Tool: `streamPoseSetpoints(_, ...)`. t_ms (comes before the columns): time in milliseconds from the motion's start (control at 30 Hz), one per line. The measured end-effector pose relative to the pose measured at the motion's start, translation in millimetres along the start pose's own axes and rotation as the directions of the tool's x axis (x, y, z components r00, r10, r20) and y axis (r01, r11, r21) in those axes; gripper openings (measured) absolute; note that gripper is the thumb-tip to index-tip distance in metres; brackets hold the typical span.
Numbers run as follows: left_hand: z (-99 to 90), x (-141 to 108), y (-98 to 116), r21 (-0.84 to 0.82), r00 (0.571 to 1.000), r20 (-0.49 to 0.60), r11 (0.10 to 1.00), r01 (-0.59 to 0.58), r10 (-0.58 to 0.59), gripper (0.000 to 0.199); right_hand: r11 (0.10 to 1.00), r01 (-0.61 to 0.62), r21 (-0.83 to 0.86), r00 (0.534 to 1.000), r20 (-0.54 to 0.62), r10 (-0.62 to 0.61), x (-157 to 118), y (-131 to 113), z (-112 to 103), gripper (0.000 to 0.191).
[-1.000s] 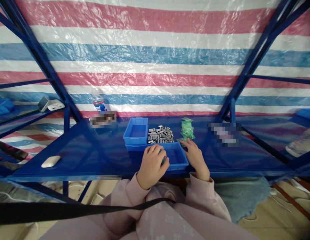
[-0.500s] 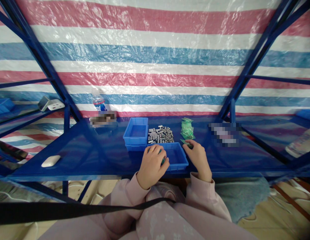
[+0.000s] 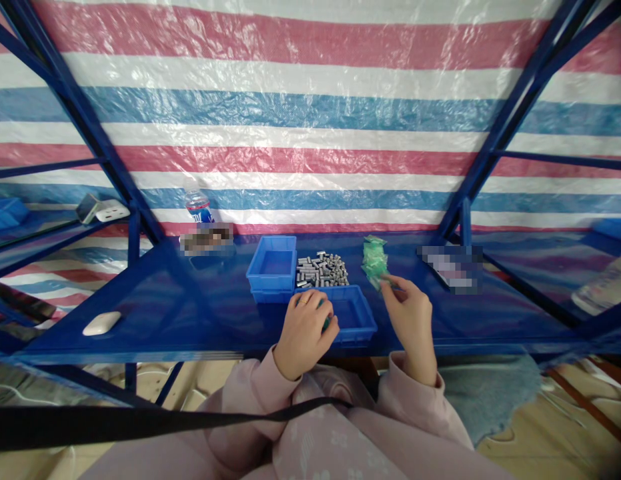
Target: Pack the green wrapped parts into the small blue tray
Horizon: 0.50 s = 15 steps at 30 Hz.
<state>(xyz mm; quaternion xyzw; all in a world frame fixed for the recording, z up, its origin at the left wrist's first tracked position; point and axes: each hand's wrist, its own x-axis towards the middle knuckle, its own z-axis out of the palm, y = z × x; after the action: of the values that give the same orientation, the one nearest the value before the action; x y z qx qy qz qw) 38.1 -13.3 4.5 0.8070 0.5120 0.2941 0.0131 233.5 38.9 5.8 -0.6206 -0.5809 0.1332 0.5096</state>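
My left hand (image 3: 306, 330) is curled over green items at the left end of a low blue tray (image 3: 357, 332); its fingers cover most of them. To the right of that tray, my right hand (image 3: 407, 310) has thumb and fingertips together on a small green packet at the near end of a pile of green packets (image 3: 375, 259). Many short silvery metal cylinders (image 3: 321, 269) lie loose behind the tray. Left of them stand stacked blue bins (image 3: 272, 263), the upper one with its inside showing.
A white mouse-like object (image 3: 102, 323) lies at the table's left front. A bottle (image 3: 199, 205) and a blurred-out item stand at the back left. One phone-like blurred item (image 3: 447, 267) lies right. Blue frame posts (image 3: 135, 250) flank the table (image 3: 205, 320).
My right hand has moved right, away from the tray's edge, and its fingertips are now at the near end of the green pile. My left hand has stayed in place.
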Motion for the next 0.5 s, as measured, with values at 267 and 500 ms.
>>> streamPoseSetpoints(267, 0.3, 0, 0, 0.037, 1.000, 0.014, 0.999, -0.006, 0.005, 0.009, 0.985, 0.140, 0.101, 0.901, 0.399, -0.169, -28, -37, 21, 0.016)
streamPoseSetpoints(500, 0.1, -1, -1, 0.052, 1.000, 0.016, 0.999, -0.014, 0.013, 0.010, 0.970, 0.196, -0.146, 0.848, 0.523, -0.092, -32, -39, 28, 0.013)
